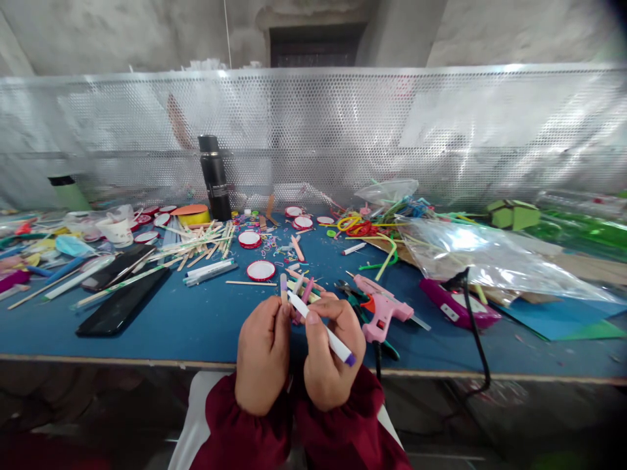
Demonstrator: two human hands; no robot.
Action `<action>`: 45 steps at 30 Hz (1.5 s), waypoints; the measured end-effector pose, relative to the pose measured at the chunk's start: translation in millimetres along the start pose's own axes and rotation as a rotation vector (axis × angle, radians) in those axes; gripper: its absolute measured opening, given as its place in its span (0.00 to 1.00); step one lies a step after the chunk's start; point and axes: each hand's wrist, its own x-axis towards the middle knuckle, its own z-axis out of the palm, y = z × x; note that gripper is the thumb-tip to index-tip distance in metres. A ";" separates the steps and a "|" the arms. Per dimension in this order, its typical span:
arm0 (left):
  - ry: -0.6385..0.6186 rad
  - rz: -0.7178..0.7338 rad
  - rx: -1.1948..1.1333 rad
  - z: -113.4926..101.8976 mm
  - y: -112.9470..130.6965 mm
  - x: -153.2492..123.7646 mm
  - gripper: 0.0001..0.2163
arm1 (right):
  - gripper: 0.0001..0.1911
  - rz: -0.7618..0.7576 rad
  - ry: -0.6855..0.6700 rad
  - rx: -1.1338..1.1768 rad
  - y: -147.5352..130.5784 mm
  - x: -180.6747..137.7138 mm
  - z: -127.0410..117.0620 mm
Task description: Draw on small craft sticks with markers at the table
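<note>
My left hand (262, 356) is closed on a small craft stick (283, 282), held upright, its upper part coloured light purple. My right hand (334, 352) grips a white marker (337, 344) with a purple end towards me. The marker's other end points at the stick and lies close beside it; whether they touch I cannot tell. Just beyond my fingers, several coloured craft sticks (307, 290) lie on the blue table (196, 320). To the right of my right hand rests a pink glue gun (385, 307), with dark-handled pliers (353, 297) partly hidden beside it.
Two dark phones (125, 303) and several white markers (210, 271) lie left, near a heap of wooden sticks (210, 240). Red-rimmed lids (261, 270) and a black bottle (214, 179) stand further back. On the right are a purple device (458, 307), its black cable, and clear plastic (490, 251).
</note>
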 end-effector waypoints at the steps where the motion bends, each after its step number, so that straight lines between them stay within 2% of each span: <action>1: 0.000 -0.002 0.000 0.1 -0.6 0.0 0.16 | 0.05 -0.005 -0.005 -0.001 -0.2 0.2 0.0; 4: -0.001 -0.007 0.006 0.4 -2.1 0.0 0.16 | 0.06 -0.009 -0.037 -0.005 -1.2 0.5 -0.1; 10: -0.001 -0.002 -0.001 0.6 -3.9 0.0 0.16 | 0.04 -0.002 0.008 0.000 -1.0 -0.3 -0.5; 16: 0.003 0.002 0.004 0.1 -2.0 -0.4 0.16 | 0.05 0.001 -0.025 -0.009 -0.6 0.1 -1.1; 21: -0.001 0.001 0.003 0.2 -1.3 -0.9 0.16 | 0.05 -0.007 0.018 -0.005 -0.9 1.2 0.2; 39: 0.007 0.003 0.013 0.0 0.0 -0.7 0.17 | 0.05 -0.008 0.016 -0.005 -0.5 -0.2 0.2; 45: 0.005 0.007 0.016 -0.1 -0.1 -0.2 0.16 | 0.04 -0.012 -0.030 -0.007 -0.6 -1.8 -0.8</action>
